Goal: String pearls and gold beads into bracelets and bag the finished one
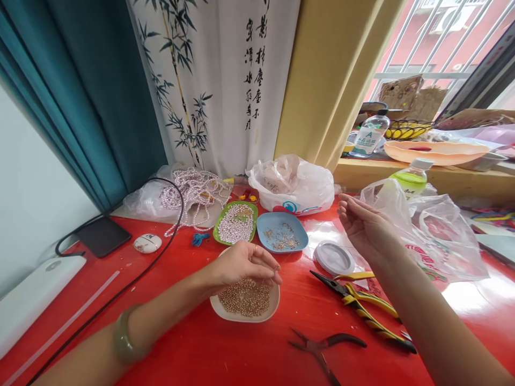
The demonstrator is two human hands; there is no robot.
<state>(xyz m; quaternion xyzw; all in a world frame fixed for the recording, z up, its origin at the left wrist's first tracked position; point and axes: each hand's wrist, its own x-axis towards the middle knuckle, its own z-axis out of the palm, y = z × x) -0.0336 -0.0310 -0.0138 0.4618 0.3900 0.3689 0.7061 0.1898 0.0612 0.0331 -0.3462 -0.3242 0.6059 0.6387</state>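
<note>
My left hand [249, 262] is over a white dish [245, 318] of gold beads [245, 299]. Its thumb and fingers pinch a tiny gold-coloured piece [277, 267], too small to name. My right hand [362, 228] is raised farther right, fingertips pressed together; what they hold, if anything, is too fine to make out. Behind the bead dish are a blue dish [263, 222] with small metal findings [284, 238] and a green tray [254, 236] of pale pearl beads [235, 222].
Yellow-handled pliers [362, 305] and black-handled pliers [317, 346] lie at the right front, near a round lid [335, 258]. Plastic bags [438, 236] and bead strands [197, 190] line the back. A black cable [148, 262], phone [103, 237] and mouse [147, 243] occupy the left.
</note>
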